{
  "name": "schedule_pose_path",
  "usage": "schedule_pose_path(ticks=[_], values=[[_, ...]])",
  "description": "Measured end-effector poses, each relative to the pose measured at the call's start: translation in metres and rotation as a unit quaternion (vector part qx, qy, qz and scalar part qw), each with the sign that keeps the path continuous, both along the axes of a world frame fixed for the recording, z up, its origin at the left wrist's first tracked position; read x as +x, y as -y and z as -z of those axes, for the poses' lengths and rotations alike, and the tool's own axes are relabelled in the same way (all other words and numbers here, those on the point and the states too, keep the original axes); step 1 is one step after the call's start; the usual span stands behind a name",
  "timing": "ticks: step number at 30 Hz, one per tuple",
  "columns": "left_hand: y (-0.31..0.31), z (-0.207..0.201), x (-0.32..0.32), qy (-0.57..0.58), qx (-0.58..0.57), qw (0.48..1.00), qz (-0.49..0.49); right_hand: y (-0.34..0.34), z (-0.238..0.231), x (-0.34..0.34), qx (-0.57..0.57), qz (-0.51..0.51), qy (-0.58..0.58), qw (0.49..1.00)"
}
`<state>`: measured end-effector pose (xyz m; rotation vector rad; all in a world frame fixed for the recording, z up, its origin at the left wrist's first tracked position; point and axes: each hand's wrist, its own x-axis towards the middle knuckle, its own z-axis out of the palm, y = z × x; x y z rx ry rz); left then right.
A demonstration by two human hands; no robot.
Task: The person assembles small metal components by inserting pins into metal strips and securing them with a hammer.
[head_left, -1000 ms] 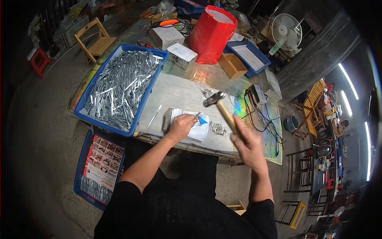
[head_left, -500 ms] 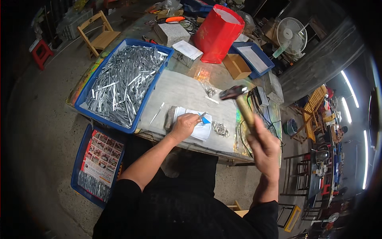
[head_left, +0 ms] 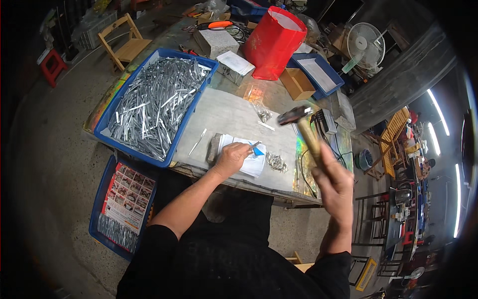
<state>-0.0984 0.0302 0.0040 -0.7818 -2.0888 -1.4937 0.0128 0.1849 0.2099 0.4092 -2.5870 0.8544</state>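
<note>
My right hand (head_left: pixel 337 180) is wrapped round the wooden handle of a hammer (head_left: pixel 298 117), its dark head raised above the right part of the table. My left hand (head_left: pixel 233 158) is closed in a pinch on a small metal piece (head_left: pixel 256 145), over a blue patch on white papers (head_left: pixel 254 165). The papers lie against a grey stone block (head_left: pixel 213 148). Just right of them is a heap of small silvery metal pieces (head_left: pixel 277 162). One thin metal strip (head_left: pixel 197 141) lies to the left, and a short strip (head_left: pixel 266 125) lies farther back.
A blue tray (head_left: pixel 172 149) heaped with metal strips stands on the table's left. Below it sits another blue tray (head_left: pixel 94 214) with a printed sheet and strips. Farther back are a red bag (head_left: pixel 271 45), a cardboard box (head_left: pixel 297 83) and stone blocks. A white fan (head_left: pixel 366 45) stands beyond.
My right hand and the hammer have shifted very slightly to the right, with the hammer still raised. My left hand stays on the metal piece over the papers.
</note>
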Motion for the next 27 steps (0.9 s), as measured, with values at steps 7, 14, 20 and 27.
schedule_pose_path(ticks=[7,14,20,27], values=[[0.001,0.002,0.000,0.010,-0.005,1.000,-0.001,0.003,0.003,0.007,-0.045,0.036,-0.056,0.997],[0.000,0.001,0.002,0.003,0.013,1.000,0.011,-0.008,0.043,-0.002,-0.014,0.018,0.138,0.990],[0.000,-0.002,0.000,0.019,-0.011,1.000,0.018,-0.037,0.072,-0.010,-0.179,0.081,0.178,0.964],[0.003,-0.009,0.002,0.042,0.001,0.999,0.019,-0.076,0.155,-0.032,-0.459,0.187,0.306,0.813]])
